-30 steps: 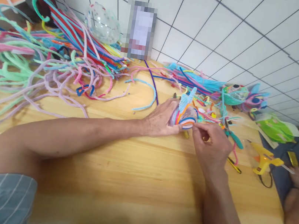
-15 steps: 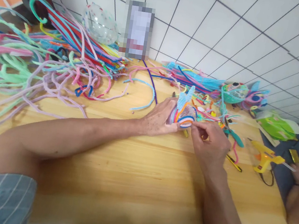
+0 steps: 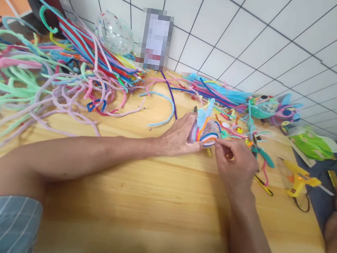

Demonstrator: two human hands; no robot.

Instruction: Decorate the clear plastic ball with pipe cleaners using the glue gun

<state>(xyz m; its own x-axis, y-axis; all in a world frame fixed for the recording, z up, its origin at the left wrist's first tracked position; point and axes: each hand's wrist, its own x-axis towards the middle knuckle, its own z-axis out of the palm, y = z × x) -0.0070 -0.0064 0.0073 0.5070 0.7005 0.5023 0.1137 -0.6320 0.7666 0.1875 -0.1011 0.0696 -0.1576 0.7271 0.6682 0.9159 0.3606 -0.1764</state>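
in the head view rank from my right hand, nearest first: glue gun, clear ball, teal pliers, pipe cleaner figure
1. pipe cleaner figure, touching the right hand, on its left
2. teal pliers, just to its right
3. glue gun, farther right
4. clear ball, far left at the back

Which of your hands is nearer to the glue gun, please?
Right. The right hand lies left of the glue gun; the left hand is farther left, beyond the craft piece.
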